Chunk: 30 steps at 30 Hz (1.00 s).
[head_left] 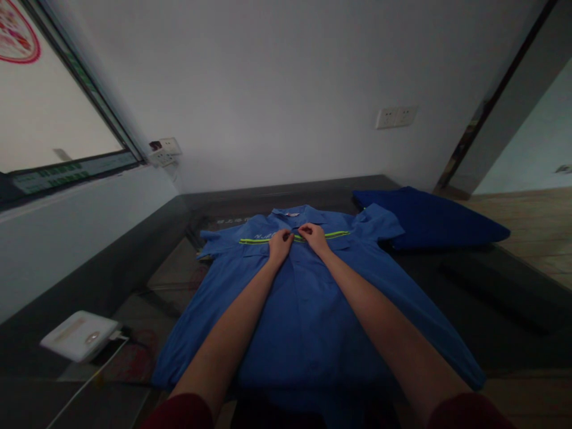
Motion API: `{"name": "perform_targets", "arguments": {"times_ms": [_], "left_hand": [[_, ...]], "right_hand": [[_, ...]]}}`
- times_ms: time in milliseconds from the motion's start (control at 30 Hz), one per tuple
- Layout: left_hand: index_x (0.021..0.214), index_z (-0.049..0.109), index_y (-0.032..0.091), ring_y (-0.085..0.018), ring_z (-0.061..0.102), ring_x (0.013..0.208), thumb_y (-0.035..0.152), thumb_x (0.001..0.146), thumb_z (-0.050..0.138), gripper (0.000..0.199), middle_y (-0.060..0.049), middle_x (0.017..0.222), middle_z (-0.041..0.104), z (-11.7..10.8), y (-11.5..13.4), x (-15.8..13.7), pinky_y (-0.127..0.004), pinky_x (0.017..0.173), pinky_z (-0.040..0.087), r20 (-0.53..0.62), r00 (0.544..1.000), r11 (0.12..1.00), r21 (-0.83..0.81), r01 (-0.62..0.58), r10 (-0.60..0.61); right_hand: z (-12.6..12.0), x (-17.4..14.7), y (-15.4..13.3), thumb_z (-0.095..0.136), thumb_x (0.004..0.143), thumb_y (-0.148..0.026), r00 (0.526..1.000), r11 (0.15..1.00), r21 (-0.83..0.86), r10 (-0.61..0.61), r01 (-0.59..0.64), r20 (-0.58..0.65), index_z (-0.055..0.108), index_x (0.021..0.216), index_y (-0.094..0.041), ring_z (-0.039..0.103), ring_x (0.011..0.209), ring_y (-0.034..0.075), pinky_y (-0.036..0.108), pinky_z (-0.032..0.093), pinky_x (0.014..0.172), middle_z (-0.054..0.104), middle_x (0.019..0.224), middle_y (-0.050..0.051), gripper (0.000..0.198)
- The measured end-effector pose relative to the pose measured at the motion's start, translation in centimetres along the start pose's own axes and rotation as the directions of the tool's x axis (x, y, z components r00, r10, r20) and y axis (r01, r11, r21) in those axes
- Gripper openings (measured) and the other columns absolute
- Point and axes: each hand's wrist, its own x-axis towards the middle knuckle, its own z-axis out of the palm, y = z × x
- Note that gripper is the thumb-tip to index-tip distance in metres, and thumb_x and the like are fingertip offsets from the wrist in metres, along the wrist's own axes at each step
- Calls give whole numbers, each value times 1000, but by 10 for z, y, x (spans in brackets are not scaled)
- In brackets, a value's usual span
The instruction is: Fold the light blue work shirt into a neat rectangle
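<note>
Left hand (pixel 281 243) and right hand (pixel 315 236) work front of blue shirt (pixel 304 322) by yellow stripe (pixel 336 235), both apparently pinched on cloth; fabric best held level, unstretched.

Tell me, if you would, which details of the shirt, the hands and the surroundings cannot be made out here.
All in the head view:
Whether the left hand and right hand pinch a button or only cloth of the blue shirt: hidden by their fingers.
Collar label: too small to read.
Red emblem: cut off by the left edge.
White cable's far end: beyond the bottom edge.
</note>
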Motion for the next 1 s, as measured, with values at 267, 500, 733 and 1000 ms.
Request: {"name": "perform_targets", "arguments": {"times_ms": [267, 500, 733, 1000], "left_hand": [[97, 65, 16, -17, 60, 87, 26, 88, 52, 19, -5, 93, 68, -4, 6, 1, -25, 80, 44, 49, 998, 998, 48, -48, 45], [121, 55, 17, -24, 51, 117, 24, 89, 48, 33, -12, 123, 59, -4, 11, -8, -37, 101, 36, 68, 997, 981, 190, -49, 37], [128, 53, 21, -26, 40, 132, 28, 94, 36, 39, -11, 141, 48, -9, 8, -10, -50, 110, 23, 210, 978, 949, 310, -52, -15], [136, 47, 23, -26, 33, 137, 31, 95, 31, 45, -9, 146, 42, -7, -2, -2, -54, 110, 23, 244, 969, 930, 362, -64, -28]], "right_hand": [[-1, -2, -6, 55, 80, -20, 999, 980, -199, 1, 9, 47, 68, 88, -14, 64, 77, 17, 26, 49, 73, 71, 86, 8, 16], [1, -10, -15, 47, 89, -19, 988, 875, -484, 42, 34, 146, 64, 113, -17, 58, 109, 22, 33, 39, 97, 65, 119, 11, 30], [-3, -15, -17, 39, 94, -24, 965, 739, -668, 102, 88, 240, 59, 122, -22, 53, 117, 26, 47, 27, 106, 61, 127, 11, 35], [-6, -8, -10, 34, 96, -28, 954, 674, -728, 118, 126, 275, 52, 132, -23, 47, 124, 27, 50, 25, 107, 56, 132, 11, 40]]}}
